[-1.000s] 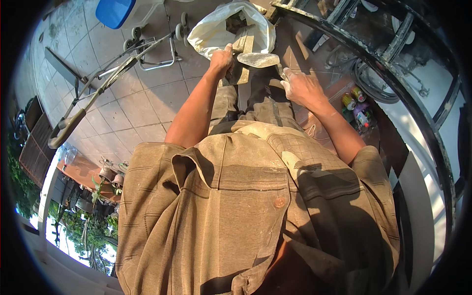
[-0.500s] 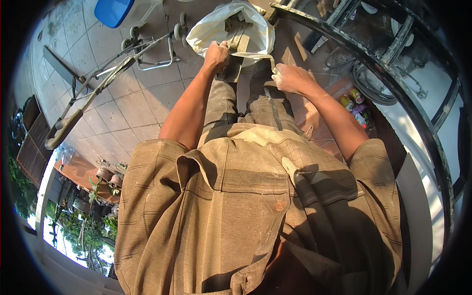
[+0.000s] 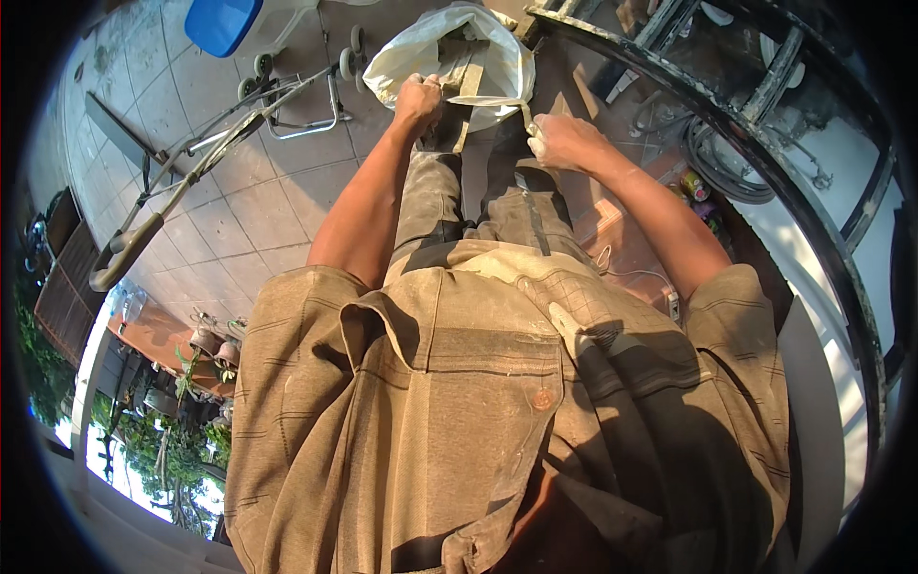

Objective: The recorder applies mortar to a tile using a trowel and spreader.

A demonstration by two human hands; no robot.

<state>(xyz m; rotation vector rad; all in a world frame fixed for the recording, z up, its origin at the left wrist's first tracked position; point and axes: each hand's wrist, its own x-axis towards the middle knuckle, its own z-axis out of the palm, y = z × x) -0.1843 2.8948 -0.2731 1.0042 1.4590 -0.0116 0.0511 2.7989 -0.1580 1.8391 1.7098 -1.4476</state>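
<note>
A white woven sack (image 3: 387, 67) stands open-mouthed on the floor in front of my legs. Several grey-brown pieces lie in it, and a long flat piece like a board (image 3: 468, 88) leans out over the near rim. My left hand (image 3: 419, 103) is closed on the near left of the sack's rim. On the other side, my dusty right hand (image 3: 564, 142) is closed on a twisted strip of the sack's edge, pulled out toward it. The fingertips of both hands are partly hidden.
A folded metal walker frame with wheels (image 3: 263, 115) lies on the tiles at left, near a blue plastic seat (image 3: 222, 24). A paint-stained black metal ladder-like frame (image 3: 765, 86) curves along the right. Coiled grey hose (image 3: 727, 167) and a wood offcut (image 3: 584, 93) lie there too.
My right hand has shifted slightly, drawing the strip of sack edge a little. The left hand stays at the rim, and the sack stands in the same place.
</note>
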